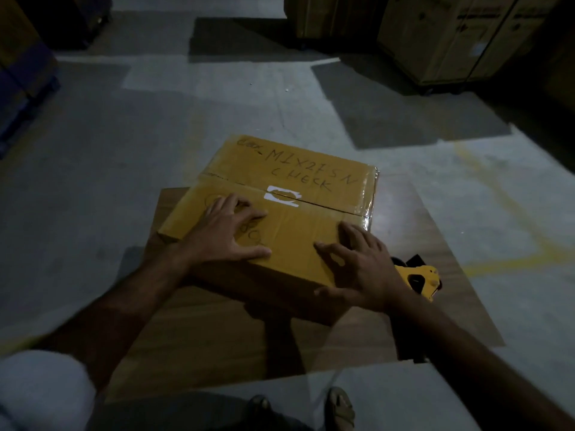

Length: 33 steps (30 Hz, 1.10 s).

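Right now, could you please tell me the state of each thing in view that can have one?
cardboard box: flaps closed, resting on the cardboard sheet.
left hand: fingers spread, flat on the box top.
right hand: fingers spread, on the box's near right corner.
tape dispenser: unheld, lying beside the box.
cardboard sheet: flat on the floor, under the box.
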Available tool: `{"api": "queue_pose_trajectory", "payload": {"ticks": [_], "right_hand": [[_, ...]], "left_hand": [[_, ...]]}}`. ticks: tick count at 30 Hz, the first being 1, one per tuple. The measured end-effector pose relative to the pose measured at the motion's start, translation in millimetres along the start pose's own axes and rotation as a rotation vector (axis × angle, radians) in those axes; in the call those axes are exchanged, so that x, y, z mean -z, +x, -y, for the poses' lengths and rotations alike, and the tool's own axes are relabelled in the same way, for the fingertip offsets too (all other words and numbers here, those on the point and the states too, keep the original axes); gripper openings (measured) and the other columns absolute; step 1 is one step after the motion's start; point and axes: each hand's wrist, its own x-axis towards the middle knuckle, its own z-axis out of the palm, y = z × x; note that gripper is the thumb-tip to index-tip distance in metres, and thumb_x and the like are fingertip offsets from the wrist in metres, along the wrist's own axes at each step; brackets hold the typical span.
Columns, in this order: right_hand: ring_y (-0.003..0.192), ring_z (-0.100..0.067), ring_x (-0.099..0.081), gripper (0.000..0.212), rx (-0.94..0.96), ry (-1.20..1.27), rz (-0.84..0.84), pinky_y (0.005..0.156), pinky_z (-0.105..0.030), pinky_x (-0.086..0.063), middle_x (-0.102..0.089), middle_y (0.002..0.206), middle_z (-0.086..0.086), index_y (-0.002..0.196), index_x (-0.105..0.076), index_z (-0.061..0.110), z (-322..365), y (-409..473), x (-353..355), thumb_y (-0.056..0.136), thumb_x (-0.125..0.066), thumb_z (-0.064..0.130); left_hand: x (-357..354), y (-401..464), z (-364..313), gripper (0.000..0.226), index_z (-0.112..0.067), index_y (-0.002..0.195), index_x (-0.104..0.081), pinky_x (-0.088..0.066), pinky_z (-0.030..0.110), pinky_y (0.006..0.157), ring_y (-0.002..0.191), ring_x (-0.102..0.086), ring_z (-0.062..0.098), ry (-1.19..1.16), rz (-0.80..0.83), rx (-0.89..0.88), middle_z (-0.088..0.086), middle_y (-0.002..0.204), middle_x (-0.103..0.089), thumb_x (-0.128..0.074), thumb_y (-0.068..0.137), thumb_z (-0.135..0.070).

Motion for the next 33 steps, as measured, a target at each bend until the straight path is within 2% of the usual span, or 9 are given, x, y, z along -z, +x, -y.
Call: {"api": "queue_pose_trajectory", "payload": {"ticks": [4, 8, 11, 16, 20, 23, 25, 27, 33], "right_hand": [[0.160, -0.025, 0.001, 0.095, 0.122, -0.007, 0.099, 0.127, -0.056, -0.005, -0.003, 0.173, -0.005, 0.156, -0.027, 0.050, -43, 9, 32, 0.077, -0.077, 0.064], [0.160, -0.028, 0.006, 0.088, -0.002, -0.236, 0.118, 0.127, -0.062, 0.001, -0.001, 0.173, -0.009, 0.156, -0.024, 0.053, -71, 20, 68, 0.085, -0.076, 0.053], [0.159, -0.036, 0.002, 0.075, -0.172, -0.306, -0.033, 0.127, -0.058, -0.008, -0.003, 0.172, -0.019, 0.155, -0.035, 0.050, -55, 22, 68, 0.090, -0.072, 0.046], [0.157, -0.042, 0.000, 0.055, -0.497, 0.251, -0.325, 0.126, -0.059, -0.015, -0.003, 0.171, -0.021, 0.145, -0.054, 0.041, 30, 6, 9, 0.092, -0.070, 0.036], [0.148, -0.048, -0.023, 0.066, -0.508, 0.645, -0.385, 0.117, -0.065, -0.033, -0.014, 0.165, -0.019, 0.150, -0.048, 0.039, 63, -10, -23, 0.084, -0.048, 0.047], [0.138, -0.042, -0.041, 0.069, -0.484, 0.754, -0.401, 0.102, -0.050, -0.053, -0.031, 0.153, -0.014, 0.141, -0.061, 0.032, 52, -6, -17, 0.080, -0.048, 0.062], [0.124, -0.034, -0.055, 0.068, -0.466, 0.762, -0.371, 0.093, -0.038, -0.058, -0.041, 0.139, -0.008, 0.134, -0.067, 0.028, 37, 6, -5, 0.077, -0.054, 0.063], [0.121, -0.031, -0.057, 0.056, -0.429, 0.719, -0.324, 0.099, -0.046, -0.056, -0.047, 0.134, -0.007, 0.131, -0.070, 0.026, 20, 21, 6, 0.079, -0.064, 0.046], [0.121, -0.023, -0.061, 0.036, -0.334, 0.632, -0.286, 0.091, -0.034, -0.053, -0.063, 0.139, 0.000, 0.129, -0.071, 0.026, -12, 47, 22, 0.097, -0.057, 0.025]], "left_hand": [[-17, -23, -10, 0.116, -0.052, 0.159, -0.016, -0.021, 0.048, 0.118, 0.145, -0.022, 0.021, 0.148, 0.057, -0.108, -0.006, 0.160, -0.019, -0.051, 0.061, -0.104], [-23, -37, -45, 0.120, -0.051, 0.160, 0.005, -0.012, 0.049, 0.123, 0.152, -0.010, 0.022, 0.251, 0.145, -0.216, -0.005, 0.168, -0.005, -0.051, 0.067, -0.100], [-13, -42, -57, 0.123, -0.048, 0.162, -0.002, -0.001, 0.041, 0.123, 0.153, 0.008, 0.006, 0.125, 0.275, -0.329, -0.017, 0.170, 0.009, -0.068, 0.067, -0.089], [21, -44, -27, 0.135, -0.056, 0.158, 0.011, 0.005, 0.043, 0.122, 0.154, 0.022, 0.008, 0.275, 0.482, -0.381, -0.024, 0.163, 0.032, -0.083, 0.063, -0.076], [14, -38, -23, 0.124, -0.057, 0.157, 0.012, -0.015, 0.048, 0.125, 0.156, 0.000, 0.021, 0.447, 0.341, -0.454, -0.009, 0.171, 0.012, -0.083, 0.077, -0.054], [10, -31, -25, 0.121, -0.051, 0.160, 0.007, -0.025, 0.049, 0.120, 0.148, -0.018, 0.027, 0.496, 0.292, -0.537, 0.004, 0.167, -0.009, -0.079, 0.075, -0.061], [5, -25, -32, 0.117, -0.041, 0.164, -0.008, -0.035, 0.049, 0.113, 0.136, -0.035, 0.030, 0.499, 0.208, -0.617, 0.013, 0.157, -0.031, -0.076, 0.074, -0.069], [-13, -22, -47, 0.111, -0.029, 0.163, -0.029, -0.043, 0.048, 0.104, 0.119, -0.049, 0.032, 0.458, 0.077, -0.663, 0.016, 0.140, -0.049, -0.071, 0.073, -0.079], [-69, -3, -132, 0.108, -0.034, 0.159, -0.033, -0.045, 0.043, 0.093, 0.106, -0.037, 0.023, 0.303, -0.130, -0.234, 0.005, 0.123, -0.037, -0.059, 0.070, -0.089]]}}
